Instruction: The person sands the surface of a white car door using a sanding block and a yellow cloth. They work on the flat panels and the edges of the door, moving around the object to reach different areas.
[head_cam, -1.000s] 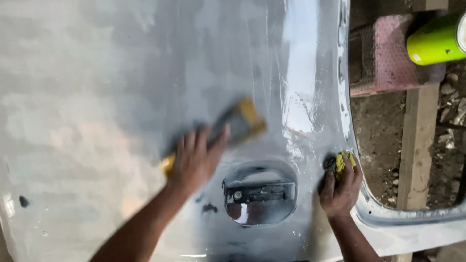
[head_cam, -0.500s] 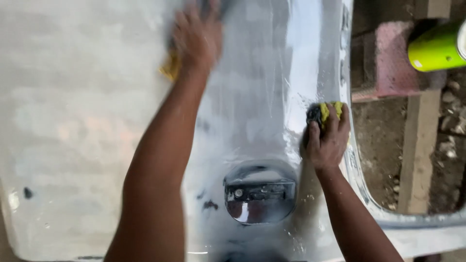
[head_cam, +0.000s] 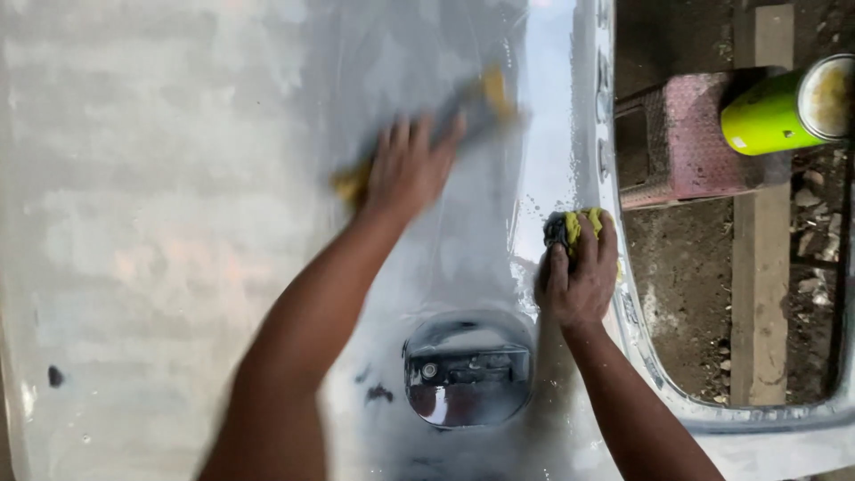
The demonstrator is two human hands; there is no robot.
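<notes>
A large grey, wet car body panel fills the view, with a round recessed handle opening near the bottom. My left hand presses flat on a yellow-edged sanding block, blurred by motion, on the panel's upper middle. My right hand is closed around a yellow and dark sponge and rests on the panel near its right edge.
Right of the panel is a window cut-out showing dirt ground, a wooden plank, a pink block and a lime green can lying on it. A small dark spot marks the panel at lower left.
My left hand slid the sanding block up the panel, then back down toward the middle. My right hand with the sponge moved up the right edge.
</notes>
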